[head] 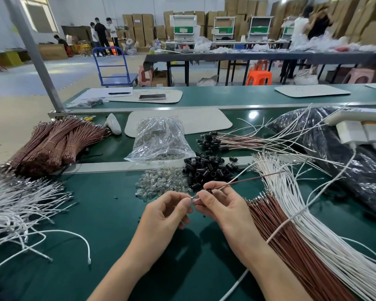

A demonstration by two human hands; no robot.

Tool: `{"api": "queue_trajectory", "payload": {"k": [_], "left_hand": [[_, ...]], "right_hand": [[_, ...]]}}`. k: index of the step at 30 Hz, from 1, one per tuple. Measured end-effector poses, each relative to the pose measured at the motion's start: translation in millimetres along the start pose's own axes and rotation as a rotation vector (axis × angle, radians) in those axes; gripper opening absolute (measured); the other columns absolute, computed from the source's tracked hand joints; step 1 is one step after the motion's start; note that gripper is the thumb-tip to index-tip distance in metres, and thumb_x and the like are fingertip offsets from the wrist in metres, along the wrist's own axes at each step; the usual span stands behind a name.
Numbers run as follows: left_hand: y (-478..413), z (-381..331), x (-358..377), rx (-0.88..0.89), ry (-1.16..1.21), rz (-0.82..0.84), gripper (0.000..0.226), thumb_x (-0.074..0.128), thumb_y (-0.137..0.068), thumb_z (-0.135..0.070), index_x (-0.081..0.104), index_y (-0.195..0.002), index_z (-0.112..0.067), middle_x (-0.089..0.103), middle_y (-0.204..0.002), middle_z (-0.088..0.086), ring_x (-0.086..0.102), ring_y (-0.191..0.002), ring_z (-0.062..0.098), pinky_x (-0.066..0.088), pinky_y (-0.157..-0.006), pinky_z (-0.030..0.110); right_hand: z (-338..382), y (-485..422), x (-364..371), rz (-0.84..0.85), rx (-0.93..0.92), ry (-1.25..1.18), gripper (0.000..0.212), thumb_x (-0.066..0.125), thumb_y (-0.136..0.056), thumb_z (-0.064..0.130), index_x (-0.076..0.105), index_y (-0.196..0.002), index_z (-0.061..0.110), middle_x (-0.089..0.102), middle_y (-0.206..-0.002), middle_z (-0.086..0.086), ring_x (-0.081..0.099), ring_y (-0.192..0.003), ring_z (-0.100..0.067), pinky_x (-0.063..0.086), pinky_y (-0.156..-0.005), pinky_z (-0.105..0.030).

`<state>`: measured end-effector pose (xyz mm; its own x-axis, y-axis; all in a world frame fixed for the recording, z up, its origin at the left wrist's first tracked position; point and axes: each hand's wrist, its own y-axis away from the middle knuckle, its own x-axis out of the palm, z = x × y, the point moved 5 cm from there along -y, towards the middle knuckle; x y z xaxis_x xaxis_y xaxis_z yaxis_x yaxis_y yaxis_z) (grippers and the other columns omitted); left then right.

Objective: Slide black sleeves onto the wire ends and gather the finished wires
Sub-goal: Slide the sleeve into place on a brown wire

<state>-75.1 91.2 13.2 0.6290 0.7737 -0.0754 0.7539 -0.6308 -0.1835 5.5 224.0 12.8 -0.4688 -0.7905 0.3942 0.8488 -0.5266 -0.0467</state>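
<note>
From the head camera, your left hand (169,210) and right hand (221,205) meet over the green table (106,231), fingers curled on both. Your left thumb and forefinger are pinched together on the bare tips of a held wire pair (248,180), one brown and one white strand, which runs up and to the right from your fingers. Your right thumb and forefinger clamp the same pair just behind a black sleeve (208,190). Your fingertips cover most of that sleeve, so you cannot tell how far it sits on the wire or whether it takes both strands.

Just beyond your hands lie a pile of loose black sleeves (208,170) and, touching it on the left, a heap of clear bulbs (163,184). Past the metal rail (109,166), the finished wires (226,141) lie with sleeved ends pointing left; their far ends are lost against a dark plastic bag (345,166).

To your right, brown wires (291,246) and white wires (313,213) fan out and are cut off by the frame's edge. To your left, tied brown bundles (52,144) and loose white wires (20,203) also run out of frame. The back of the hall is blurred.
</note>
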Motion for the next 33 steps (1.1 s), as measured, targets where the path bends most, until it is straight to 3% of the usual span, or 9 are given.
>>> {"api": "queue_trajectory", "payload": {"k": [6, 10, 13, 18, 21, 27, 33], "left_hand": [[-2, 4, -2, -0.032, -0.017, -0.001, 0.011, 0.065, -0.094, -0.028, 0.075, -0.09, -0.028, 0.072, -0.08, 0.001, 0.066, -0.067, 0.011, 0.054, -0.061, 0.024], [-3, 7, -2, -0.05, -0.023, -0.008, 0.014, 0.062, -0.097, -0.021, 0.074, -0.09, -0.02, 0.073, -0.079, 0.001, 0.066, -0.065, 0.011, 0.054, -0.059, 0.023], [-3, 7, -1, -0.051, -0.012, -0.004, 0.014, 0.063, -0.094, -0.025, 0.073, -0.09, -0.018, 0.073, -0.078, 0.0, 0.065, -0.063, 0.01, 0.052, -0.057, 0.022], [-2, 5, -1, -0.038, 0.001, -0.001, 0.017, 0.064, -0.086, -0.038, 0.075, -0.088, -0.025, 0.072, -0.08, 0.001, 0.065, -0.064, 0.011, 0.052, -0.058, 0.021], [-2, 6, 0, -0.035, 0.007, 0.008, 0.015, 0.064, -0.086, -0.039, 0.075, -0.089, -0.03, 0.072, -0.08, 0.001, 0.065, -0.065, 0.011, 0.052, -0.059, 0.021], [-3, 7, -1, -0.048, 0.009, 0.014, 0.023, 0.065, -0.085, -0.042, 0.073, -0.09, -0.021, 0.073, -0.081, 0.002, 0.065, -0.066, 0.012, 0.053, -0.06, 0.022], [-4, 7, 0, -0.051, -0.031, 0.043, 0.015, 0.063, -0.087, -0.043, 0.072, -0.088, -0.031, 0.073, -0.082, 0.001, 0.065, -0.067, 0.01, 0.053, -0.062, 0.022]], "right_hand": [[-2, -2, 0, 0.003, -0.001, -0.01, 0.015, 0.08, -0.075, 0.025, 0.075, -0.088, 0.031, 0.073, -0.087, -0.009, 0.073, -0.087, -0.019, 0.058, -0.078, -0.023], [-3, 1, 3, 0.075, 0.018, 0.071, 0.029, 0.081, -0.076, 0.026, 0.07, -0.103, 0.029, 0.075, -0.093, -0.005, 0.072, -0.089, -0.016, 0.056, -0.08, -0.023], [-7, 1, 3, 0.079, 0.021, 0.168, 0.033, 0.077, -0.085, 0.015, 0.063, -0.115, 0.02, 0.076, -0.087, -0.003, 0.072, -0.082, -0.011, 0.055, -0.071, -0.02], [-8, 0, 2, 0.056, 0.048, 0.143, 0.027, 0.073, -0.089, 0.009, 0.065, -0.112, 0.021, 0.073, -0.082, 0.0, 0.067, -0.08, -0.009, 0.053, -0.063, -0.02], [-8, 0, 1, 0.054, 0.054, 0.127, 0.029, 0.073, -0.089, 0.008, 0.066, -0.112, 0.022, 0.073, -0.083, -0.001, 0.067, -0.08, -0.009, 0.053, -0.065, -0.02], [-10, -1, 1, 0.06, 0.076, 0.074, 0.037, 0.072, -0.089, 0.003, 0.067, -0.117, 0.026, 0.074, -0.089, -0.006, 0.069, -0.083, -0.015, 0.055, -0.07, -0.022], [-8, 0, 2, 0.075, 0.06, 0.117, 0.042, 0.071, -0.09, 0.002, 0.067, -0.119, 0.033, 0.074, -0.088, -0.005, 0.071, -0.086, -0.014, 0.055, -0.072, -0.021]]}}
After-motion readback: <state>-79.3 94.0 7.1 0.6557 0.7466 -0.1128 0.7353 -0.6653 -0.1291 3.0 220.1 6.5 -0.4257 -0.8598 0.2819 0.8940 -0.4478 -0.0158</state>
